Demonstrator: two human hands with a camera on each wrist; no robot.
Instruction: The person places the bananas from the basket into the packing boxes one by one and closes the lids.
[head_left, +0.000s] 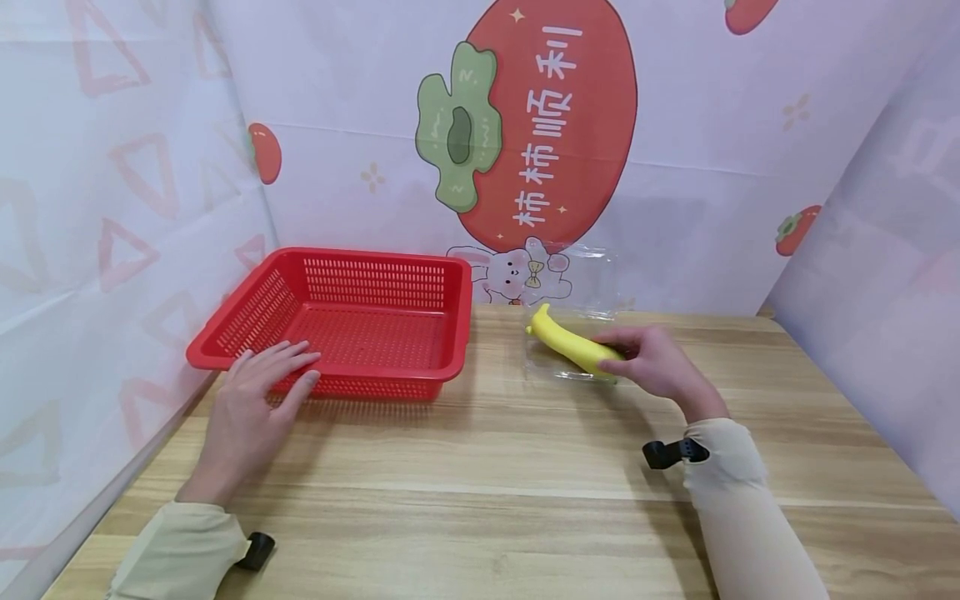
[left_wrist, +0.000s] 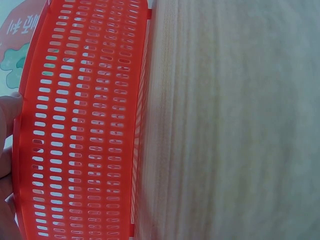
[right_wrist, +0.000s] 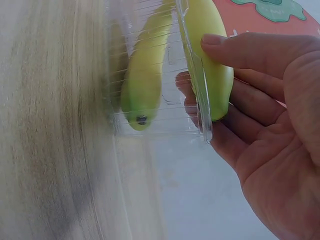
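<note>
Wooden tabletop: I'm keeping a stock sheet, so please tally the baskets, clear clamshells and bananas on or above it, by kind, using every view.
Red slotted plastic basket: 1
Clear plastic clamshell: 1
Yellow bananas: 2
Total: 4

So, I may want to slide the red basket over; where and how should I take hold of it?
Probably grip the red basket by its rim, one hand at each short end, coming in from its left and right, fingers hooked under, thumbs over. It stands upright and widens towards the top, so the rim overhangs. The left hand is at the near long side.
</note>
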